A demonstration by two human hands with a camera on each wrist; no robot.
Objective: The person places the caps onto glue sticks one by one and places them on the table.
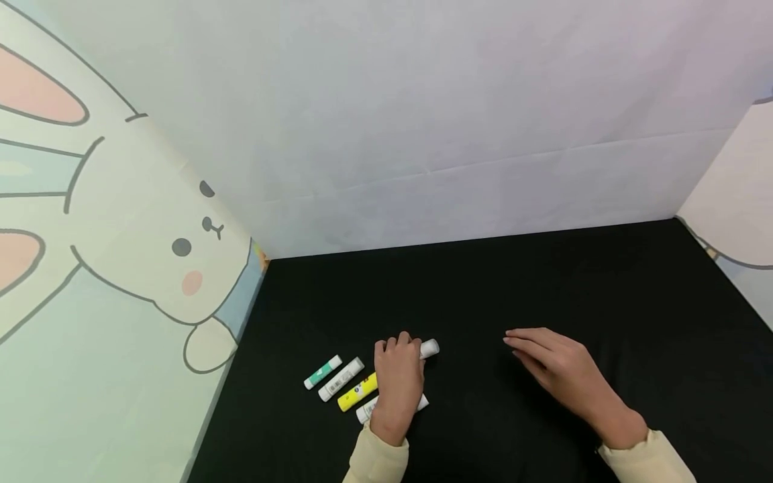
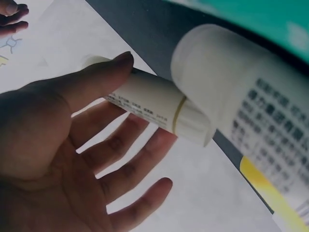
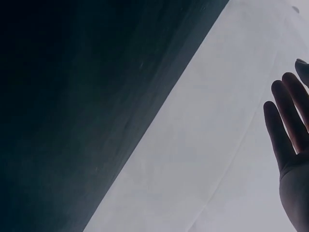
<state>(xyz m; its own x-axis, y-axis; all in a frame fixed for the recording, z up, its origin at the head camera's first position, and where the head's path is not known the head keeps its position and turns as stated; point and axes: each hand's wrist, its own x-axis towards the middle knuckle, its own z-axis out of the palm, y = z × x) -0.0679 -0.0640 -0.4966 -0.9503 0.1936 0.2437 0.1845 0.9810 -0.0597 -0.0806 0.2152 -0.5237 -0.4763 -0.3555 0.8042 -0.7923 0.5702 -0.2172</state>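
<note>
My left hand (image 1: 398, 382) holds a white glue stick (image 1: 429, 348) above the others, its capped end jutting out past the fingers. In the left wrist view, the thumb and fingers pinch this white glue stick (image 2: 149, 99), which has dark print and a thin gold ring. To the left lie a green-and-white glue stick (image 1: 323, 372), a white one (image 1: 341, 380) and a yellow one (image 1: 357, 392), partly covered by the hand. White ends (image 1: 366, 410) show on both sides of the left wrist. My right hand (image 1: 564, 372) hovers apart with extended fingers, holding nothing.
A black cloth (image 1: 483, 288) covers the table. Behind it rises a pale wall sheet (image 1: 423, 134). A cartoon rabbit panel (image 1: 133, 221) borders the left side, and another printed panel (image 1: 737, 194) stands at the right.
</note>
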